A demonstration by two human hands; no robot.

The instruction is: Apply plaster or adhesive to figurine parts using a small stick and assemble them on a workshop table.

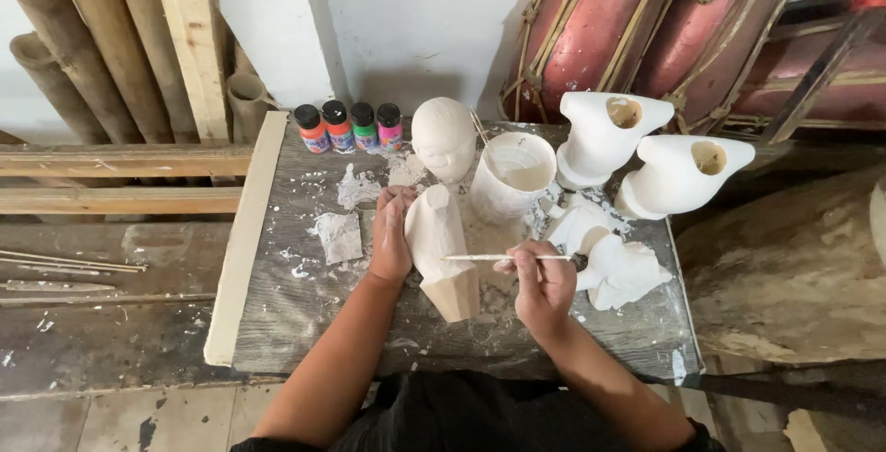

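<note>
Fingers of the left hand are curling together around the left flank of a pale wooden carving, which is standing at the centre of the grey worktable. At nine o'clock from that hand, a scrap of white-smeared paper is lying flat. At eleven o'clock, four small paint bottles are lining up at the table's far edge. At three o'clock from the carving, the right hand is pinching a thin brush, its tip touching the carving. At twelve o'clock, a white-coated cup is sitting beside a carved head. At two o'clock, two white hollow figures are standing.
</note>
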